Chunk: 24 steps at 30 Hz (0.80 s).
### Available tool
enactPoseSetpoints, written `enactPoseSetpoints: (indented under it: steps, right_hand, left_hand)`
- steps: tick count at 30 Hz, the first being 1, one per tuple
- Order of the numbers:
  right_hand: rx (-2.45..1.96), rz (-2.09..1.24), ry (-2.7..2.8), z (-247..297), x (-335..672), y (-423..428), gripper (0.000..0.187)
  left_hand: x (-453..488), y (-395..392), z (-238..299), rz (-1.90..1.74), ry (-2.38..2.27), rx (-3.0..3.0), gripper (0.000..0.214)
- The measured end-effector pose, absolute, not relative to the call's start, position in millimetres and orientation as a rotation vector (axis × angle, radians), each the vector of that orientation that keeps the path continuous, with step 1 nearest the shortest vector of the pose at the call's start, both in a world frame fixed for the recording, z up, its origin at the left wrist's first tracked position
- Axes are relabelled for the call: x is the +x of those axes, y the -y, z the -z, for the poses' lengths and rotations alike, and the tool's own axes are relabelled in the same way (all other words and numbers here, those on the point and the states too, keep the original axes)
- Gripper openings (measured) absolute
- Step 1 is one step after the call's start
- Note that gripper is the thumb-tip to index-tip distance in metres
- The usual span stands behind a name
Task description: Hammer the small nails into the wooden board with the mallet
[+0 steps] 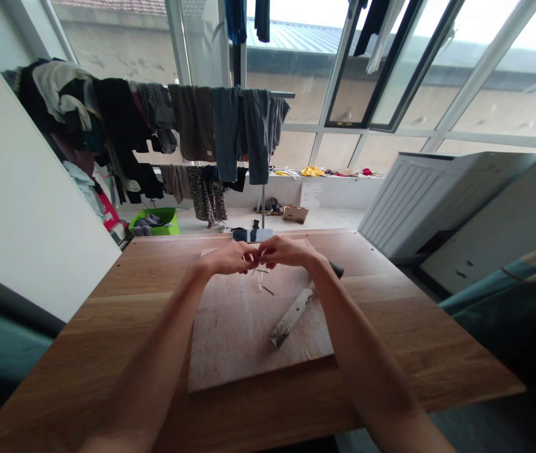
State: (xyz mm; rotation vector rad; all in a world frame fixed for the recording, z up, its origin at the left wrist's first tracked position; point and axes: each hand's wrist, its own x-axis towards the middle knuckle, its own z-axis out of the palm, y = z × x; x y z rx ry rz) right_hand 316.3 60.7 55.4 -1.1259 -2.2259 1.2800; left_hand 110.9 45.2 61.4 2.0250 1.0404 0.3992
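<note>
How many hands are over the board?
2: left hand and right hand, fingertips meeting over the far end of the board; no others show.

— What sort of place is this?
— A home, seemingly a glazed balcony room. Clothes hang on a drying rack (211,126), a green laundry basket (155,221) sits on the floor, and a wooden desk (390,352) faces wide windows (438,75).

Pale board (230,343), brn woodgrain table (107,346), grn basket (170,220)
</note>
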Motion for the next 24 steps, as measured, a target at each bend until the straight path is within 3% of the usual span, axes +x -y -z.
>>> enactPoseSetpoints:
  steps: [4,13,24]
  right_hand:
    - [-1.129,-1.416,2.098,-55.9,315.3,-60.3,0.008]
    - [-1.010,-1.491,2.011,-60.0,317.5,-60.5,0.038]
    - [-1.017,-1.392,2.040,-53.4,322.8,-68.8,0.035]
  left_hand:
    - [112.4,-44.4,-61.4,-0.392,-1.014,1.984,0.011]
    - [115.2,-42.8,-63.2,-0.320,-0.983,1.967,0.010]
    - [115.3,-48.1,-55.2,-0.229,-0.991,1.988,0.017]
